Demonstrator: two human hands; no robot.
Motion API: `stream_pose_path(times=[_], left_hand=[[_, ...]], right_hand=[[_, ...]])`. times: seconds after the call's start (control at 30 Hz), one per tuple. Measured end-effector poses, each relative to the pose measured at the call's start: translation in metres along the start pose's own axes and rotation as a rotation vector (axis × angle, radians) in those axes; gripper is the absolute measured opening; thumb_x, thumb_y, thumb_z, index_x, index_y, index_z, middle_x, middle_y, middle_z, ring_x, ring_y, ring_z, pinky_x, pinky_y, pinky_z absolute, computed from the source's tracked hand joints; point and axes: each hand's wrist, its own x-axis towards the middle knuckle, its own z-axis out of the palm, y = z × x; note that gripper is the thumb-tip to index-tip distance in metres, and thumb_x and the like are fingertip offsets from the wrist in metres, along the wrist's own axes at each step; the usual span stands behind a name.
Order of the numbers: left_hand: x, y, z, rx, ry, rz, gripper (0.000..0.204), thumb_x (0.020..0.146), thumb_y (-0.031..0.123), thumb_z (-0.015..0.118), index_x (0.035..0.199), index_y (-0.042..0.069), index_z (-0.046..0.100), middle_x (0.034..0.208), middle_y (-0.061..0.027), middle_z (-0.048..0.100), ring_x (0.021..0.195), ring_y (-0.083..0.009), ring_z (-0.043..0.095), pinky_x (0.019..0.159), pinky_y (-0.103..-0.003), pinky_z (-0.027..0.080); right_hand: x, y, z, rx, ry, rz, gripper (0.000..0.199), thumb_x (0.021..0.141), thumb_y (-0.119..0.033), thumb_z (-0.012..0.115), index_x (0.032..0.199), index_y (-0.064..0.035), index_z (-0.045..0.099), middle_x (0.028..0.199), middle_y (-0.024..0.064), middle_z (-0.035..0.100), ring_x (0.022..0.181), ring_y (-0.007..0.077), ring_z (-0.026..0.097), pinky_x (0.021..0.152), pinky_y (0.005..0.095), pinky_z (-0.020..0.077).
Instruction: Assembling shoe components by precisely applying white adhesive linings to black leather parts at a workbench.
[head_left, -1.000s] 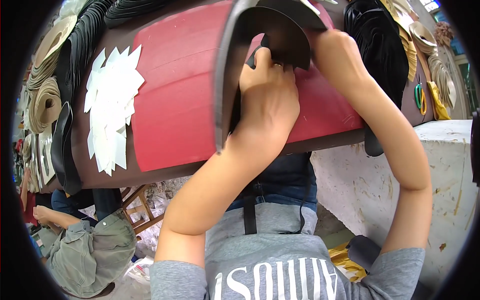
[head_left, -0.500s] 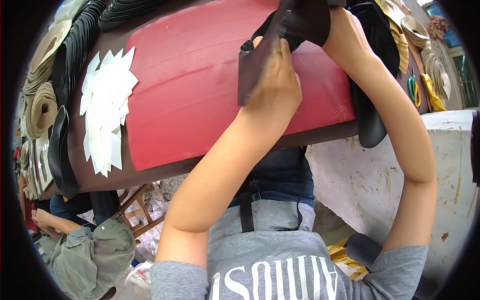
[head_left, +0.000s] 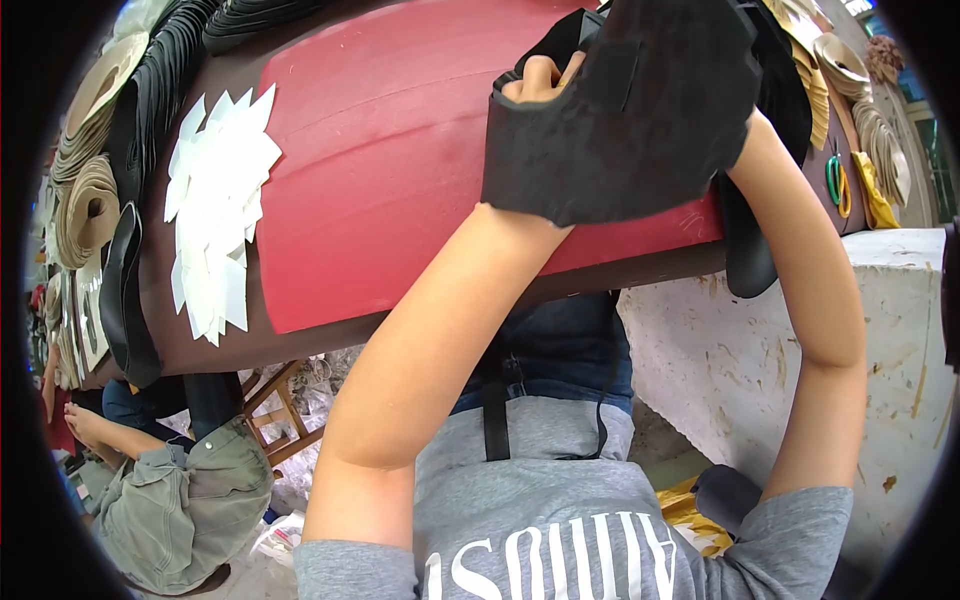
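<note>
A wide black leather-like piece (head_left: 640, 140), cut in curves like a shoe upper, is held up over the red sheet (head_left: 390, 170) on the work table. A straight slit or seam shows near its upper middle. My left hand (head_left: 541, 82) is behind this piece, with its bent fingers closed and showing over the upper left edge; the palm is covered. On the other side, my right hand (head_left: 752, 138) goes behind the piece too. Only its wrist side shows, and its fingers are hidden. More black material rises behind my left fingers.
White pointed paper-like pieces (head_left: 215, 215) overlap left of the red sheet. Stacked black pieces (head_left: 150, 110) and beige rolls (head_left: 88, 215) line the left end. Scissors (head_left: 838, 185) lie at the right, above a white block (head_left: 760, 330). Another person (head_left: 190, 500) sits at lower left.
The black piece, seen nearly edge-on and blurred before, now turns its broad face up and covers most of both hands. My right hand has come down and right.
</note>
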Motion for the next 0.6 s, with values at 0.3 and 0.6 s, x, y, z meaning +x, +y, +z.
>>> stream_pose_path(times=[0.3,0.6], left_hand=[[0.054,-0.002,-0.030,0.455,-0.630,0.099,0.016,0.072,0.005,0.056,0.085,0.003,0.064,0.079,-0.0113,0.063,0.069,-0.0250,0.055,0.061,-0.032,0.045],[0.032,-0.002,-0.041,0.186,-0.178,0.361,0.008,0.075,0.005,0.054,0.068,0.004,0.058,0.071,-0.0118,0.060,0.068,-0.0255,0.056,0.061,-0.032,0.045]], right_hand=[[0.007,-0.037,-0.040,0.261,0.039,0.335,0.017,0.076,-0.011,0.071,0.086,0.0017,0.067,0.066,0.0065,0.066,0.052,0.0230,0.060,0.049,0.0254,0.0474],[-0.021,-0.053,-0.030,0.817,-0.144,0.988,0.013,0.083,-0.014,0.068,0.079,-0.0018,0.067,0.068,0.0046,0.067,0.062,0.0128,0.062,0.056,0.0239,0.0500]])
